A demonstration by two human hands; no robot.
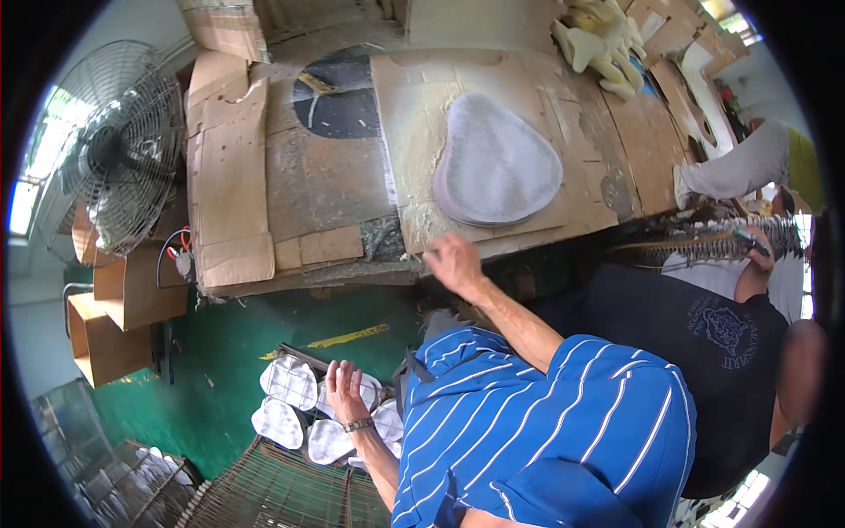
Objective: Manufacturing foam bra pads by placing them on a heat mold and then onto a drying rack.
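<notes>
On the cardboard-covered table lies a grey-white pear-shaped felt-like pad (pixel 499 163); its thick edge suggests a stack, though I cannot tell how many layers. My right hand (pixel 455 266) is at the table's front edge, just below the pad and apart from it, fingers loosely bent and nothing seen in them. Lower down on the left, my left hand (pixel 345 393), with a band at the wrist, hangs above a wire rack (pixel 273 480). Its fingers are extended and hold nothing. Several similar white pads (pixel 279 424) lie on that rack, some partly hidden by my left hand and arm.
A large wire-caged fan (pixel 110 150) stands at the left, above open cardboard boxes (pixel 107 339). Pale yellow gloves (pixel 600 44) lie at the table's far right. A co-worker in a black shirt (pixel 678 352) is close on my right. Powder covers the cardboard sheet (pixel 414 97).
</notes>
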